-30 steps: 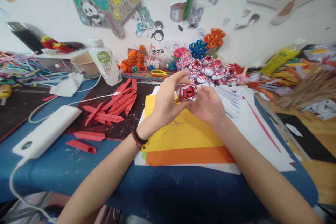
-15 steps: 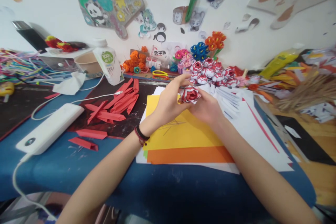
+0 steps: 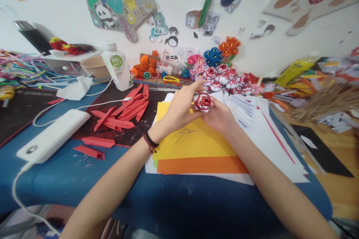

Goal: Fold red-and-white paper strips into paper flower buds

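Observation:
A red-and-white paper flower (image 3: pixel 203 102) is held between my two hands above the yellow paper (image 3: pixel 202 140). My left hand (image 3: pixel 183 104) curls round its left side, with fingers at the top and the thumb below. From the right, my right hand (image 3: pixel 220 115) grips the flower's lower right side, its fingertips partly hidden behind the bloom. Several thin wires (image 3: pixel 183 132) lie on the yellow sheet beneath my left hand. Orange paper (image 3: pixel 202 165) sticks out along the near edge of the stack.
Folded red paper strips (image 3: pixel 112 123) lie to the left, near a white power bank (image 3: pixel 53 136) with cables. Behind the hands are a white bottle (image 3: pixel 117 67), finished red-and-white flowers (image 3: pixel 224 78) and yellow-handled scissors (image 3: pixel 171 79). White strips (image 3: pixel 241 108) lie at the right.
The flower has turned slightly and shows more of its bloom towards the camera. Both hands keep hold of it in nearly the same place; the view has shifted slightly.

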